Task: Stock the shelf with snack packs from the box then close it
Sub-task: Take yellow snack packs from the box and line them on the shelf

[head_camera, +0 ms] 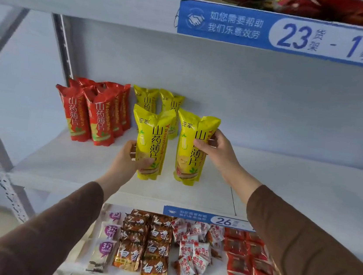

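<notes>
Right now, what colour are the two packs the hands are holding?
Yellow, both packs, with black writing. The head view shows them best.

The person wears long brown sleeves, the left sleeve (34,231) and right sleeve (312,251) ending at the wrists, hands bare.

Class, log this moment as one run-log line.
left hand: holds yellow snack pack | right hand: holds second yellow pack | both upright on white shelf
</notes>
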Demonstrator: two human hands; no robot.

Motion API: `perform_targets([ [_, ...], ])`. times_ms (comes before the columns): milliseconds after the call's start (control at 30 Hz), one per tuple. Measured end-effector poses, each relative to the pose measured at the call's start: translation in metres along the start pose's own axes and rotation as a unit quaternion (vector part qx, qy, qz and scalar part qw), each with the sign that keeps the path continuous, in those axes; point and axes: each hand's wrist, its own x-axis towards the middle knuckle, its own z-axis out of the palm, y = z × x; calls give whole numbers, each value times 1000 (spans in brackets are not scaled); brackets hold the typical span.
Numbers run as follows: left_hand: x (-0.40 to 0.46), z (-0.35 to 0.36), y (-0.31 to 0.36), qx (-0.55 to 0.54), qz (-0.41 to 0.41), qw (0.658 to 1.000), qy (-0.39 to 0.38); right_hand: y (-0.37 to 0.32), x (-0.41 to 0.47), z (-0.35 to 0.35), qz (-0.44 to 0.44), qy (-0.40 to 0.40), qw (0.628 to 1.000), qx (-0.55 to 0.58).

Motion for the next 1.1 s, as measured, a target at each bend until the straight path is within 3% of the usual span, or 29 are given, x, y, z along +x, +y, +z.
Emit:
perform_targets([
  [500, 125, -10, -38, 11, -38, 997, 65, 60, 129, 41, 9, -36, 999, 9],
  [1100, 217, -29, -75, -22, -44, 997, 52, 80, 197, 96, 34, 11, 999, -19],
])
